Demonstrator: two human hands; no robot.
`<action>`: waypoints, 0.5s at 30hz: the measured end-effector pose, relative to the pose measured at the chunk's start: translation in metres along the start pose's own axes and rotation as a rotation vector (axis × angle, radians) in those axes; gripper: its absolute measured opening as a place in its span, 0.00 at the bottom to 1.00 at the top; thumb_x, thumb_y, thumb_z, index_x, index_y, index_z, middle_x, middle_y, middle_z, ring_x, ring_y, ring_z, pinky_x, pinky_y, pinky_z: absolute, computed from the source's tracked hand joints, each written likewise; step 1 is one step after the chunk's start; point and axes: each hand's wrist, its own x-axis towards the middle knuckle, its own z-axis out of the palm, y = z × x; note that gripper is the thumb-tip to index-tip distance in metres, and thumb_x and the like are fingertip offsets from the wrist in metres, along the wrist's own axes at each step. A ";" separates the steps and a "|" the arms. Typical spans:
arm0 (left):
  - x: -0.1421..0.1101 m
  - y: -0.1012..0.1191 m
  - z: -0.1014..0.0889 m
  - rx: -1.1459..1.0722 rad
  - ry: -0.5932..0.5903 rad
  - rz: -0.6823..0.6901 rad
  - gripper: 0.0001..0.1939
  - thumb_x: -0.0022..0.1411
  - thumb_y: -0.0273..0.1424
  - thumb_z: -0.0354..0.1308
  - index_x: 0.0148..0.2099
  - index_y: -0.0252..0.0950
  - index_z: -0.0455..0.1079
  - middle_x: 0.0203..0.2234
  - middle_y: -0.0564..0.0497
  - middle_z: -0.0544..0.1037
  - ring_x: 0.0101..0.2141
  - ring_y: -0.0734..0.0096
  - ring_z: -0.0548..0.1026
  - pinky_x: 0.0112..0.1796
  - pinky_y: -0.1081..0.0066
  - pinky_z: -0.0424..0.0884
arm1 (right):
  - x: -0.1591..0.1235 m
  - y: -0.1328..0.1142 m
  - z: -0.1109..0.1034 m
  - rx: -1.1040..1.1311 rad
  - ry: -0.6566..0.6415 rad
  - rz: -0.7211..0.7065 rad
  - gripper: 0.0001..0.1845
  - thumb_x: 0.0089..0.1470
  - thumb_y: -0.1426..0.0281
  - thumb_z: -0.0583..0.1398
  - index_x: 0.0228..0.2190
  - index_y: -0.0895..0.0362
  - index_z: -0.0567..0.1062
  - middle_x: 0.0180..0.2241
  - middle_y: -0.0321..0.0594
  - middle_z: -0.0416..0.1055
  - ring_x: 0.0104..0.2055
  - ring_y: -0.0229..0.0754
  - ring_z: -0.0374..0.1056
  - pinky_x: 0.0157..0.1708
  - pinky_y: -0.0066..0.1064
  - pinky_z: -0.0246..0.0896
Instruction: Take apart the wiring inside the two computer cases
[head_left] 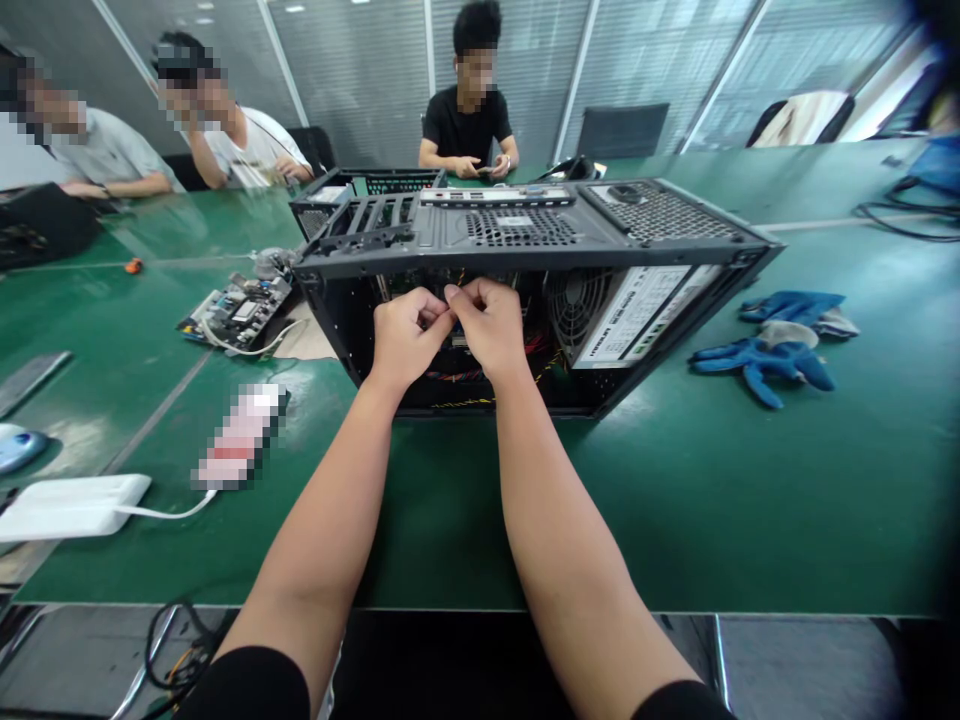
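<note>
A black computer case [450, 258] stands on the green table with its open side facing me. Both my hands reach into that opening and meet near its middle. My left hand [412, 335] is closed, thumb and fingers pinched together. Beside it, my right hand [489, 320] pinches in the same way, their fingertips touching or nearly so. Whatever lies between the fingertips is too small or hidden to make out. To the right of my hands sit a fan [577, 300] and a labelled power supply [637, 315]. Coloured cables [457, 378] run along the inside below my hands.
Blue work gloves [772, 360] lie right of the case. On the left are a circuit board [244, 310], a phone [241, 435] cabled to a white power bank [75, 505], and a blue mouse [19, 448]. Several people sit across the table [637, 500], one in a black shirt [465, 130].
</note>
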 end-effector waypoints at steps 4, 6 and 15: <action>0.001 -0.005 0.000 -0.129 -0.067 -0.114 0.09 0.57 0.32 0.63 0.26 0.36 0.69 0.16 0.56 0.72 0.18 0.79 0.67 0.21 0.75 0.60 | 0.000 -0.001 -0.001 0.001 -0.030 -0.024 0.17 0.57 0.70 0.60 0.18 0.56 0.67 0.19 0.30 0.60 0.24 0.34 0.56 0.29 0.32 0.51; 0.002 -0.009 0.000 -0.236 -0.110 -0.177 0.11 0.56 0.35 0.65 0.26 0.36 0.69 0.16 0.56 0.72 0.18 0.79 0.66 0.20 0.76 0.60 | 0.000 -0.001 -0.002 0.041 -0.064 -0.045 0.17 0.58 0.70 0.59 0.19 0.56 0.66 0.19 0.30 0.60 0.24 0.34 0.56 0.30 0.32 0.52; 0.004 -0.007 -0.006 -0.628 -0.263 -0.387 0.17 0.48 0.41 0.71 0.27 0.37 0.68 0.19 0.54 0.74 0.18 0.78 0.68 0.17 0.76 0.63 | -0.002 -0.001 -0.005 0.203 -0.151 0.005 0.24 0.57 0.52 0.62 0.20 0.54 0.65 0.20 0.30 0.55 0.25 0.34 0.51 0.27 0.31 0.51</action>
